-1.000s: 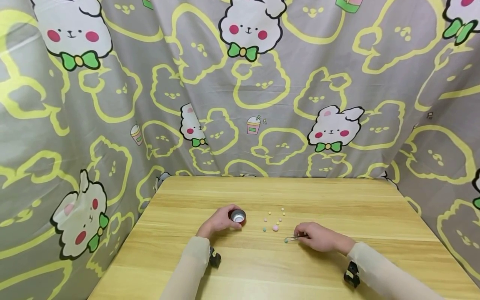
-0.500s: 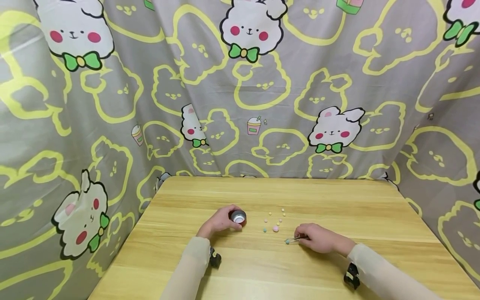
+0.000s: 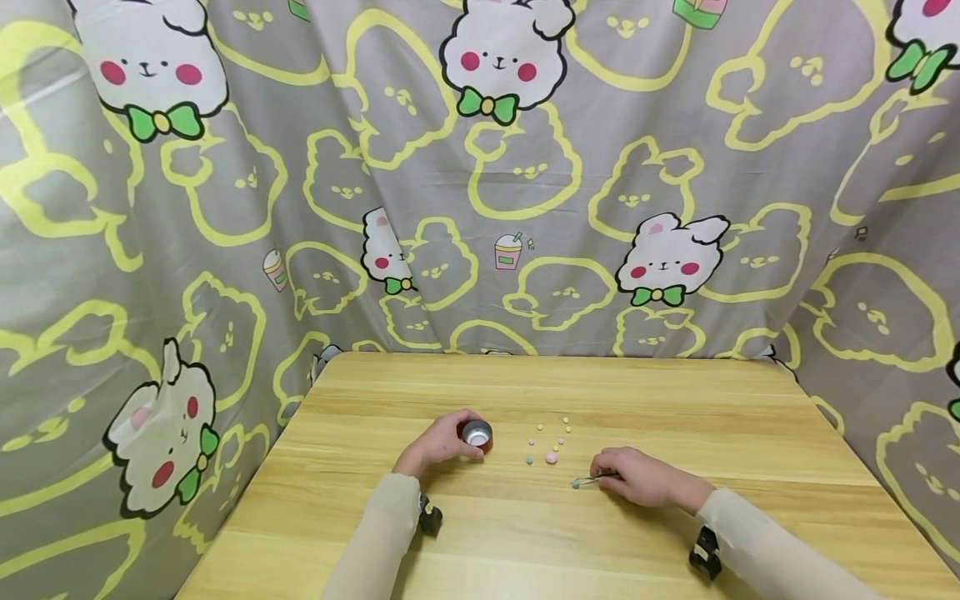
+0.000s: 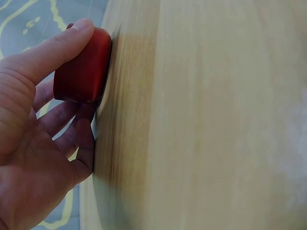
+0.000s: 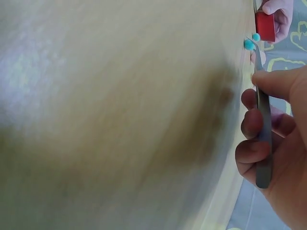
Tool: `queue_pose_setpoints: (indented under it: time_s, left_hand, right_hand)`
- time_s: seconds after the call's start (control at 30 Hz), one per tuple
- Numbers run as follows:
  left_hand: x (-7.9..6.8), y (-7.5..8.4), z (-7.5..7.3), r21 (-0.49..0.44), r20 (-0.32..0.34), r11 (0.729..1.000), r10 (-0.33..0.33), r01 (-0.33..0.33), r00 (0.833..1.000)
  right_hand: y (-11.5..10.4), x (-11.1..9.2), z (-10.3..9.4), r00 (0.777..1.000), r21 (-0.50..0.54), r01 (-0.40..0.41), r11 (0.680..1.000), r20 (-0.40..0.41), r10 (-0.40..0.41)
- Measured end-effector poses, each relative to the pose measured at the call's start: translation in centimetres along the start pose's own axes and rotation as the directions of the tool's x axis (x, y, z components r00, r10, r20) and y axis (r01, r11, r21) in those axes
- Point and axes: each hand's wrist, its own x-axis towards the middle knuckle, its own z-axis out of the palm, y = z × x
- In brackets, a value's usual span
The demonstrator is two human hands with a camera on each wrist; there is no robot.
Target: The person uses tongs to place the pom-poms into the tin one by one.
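My left hand (image 3: 444, 438) grips a small round tin (image 3: 477, 435) by its side, thumb on the near side and fingers behind. The tin is red outside (image 4: 84, 67), silvery inside, with its mouth facing up. Metal tweezers (image 5: 263, 124) are pinched in my right hand (image 3: 641, 477), pointing left. At their tips is a small teal ball (image 3: 576, 483), low over or on the wood; I cannot tell which. Between the hands lie a larger pink ball (image 3: 551, 458), a second teal ball (image 3: 529, 460) and several tiny yellow and pink ones.
Everything lies on a light wooden table (image 3: 480, 542). A grey curtain (image 3: 450, 183) with cartoon animals hangs behind it and along both sides. Black wrist devices sit at my left cuff (image 3: 430, 515) and right cuff (image 3: 705, 554).
My right hand, with the tweezers and the teal ball, has shifted very slightly to the right. The left hand and the tin stay in place.
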Motion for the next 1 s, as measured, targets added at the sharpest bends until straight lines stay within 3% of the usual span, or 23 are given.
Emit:
queue_pose_setpoints:
  time_s: [1.0]
  left_hand:
    - [0.1, -0.1, 0.1, -0.009, -0.007, 1.0, -0.003, 0.003, 1.0]
  right_hand:
    - [1.5, 1.0, -0.5, 0.995, 0.051, -0.042, 0.998, -0.087, 0.046]
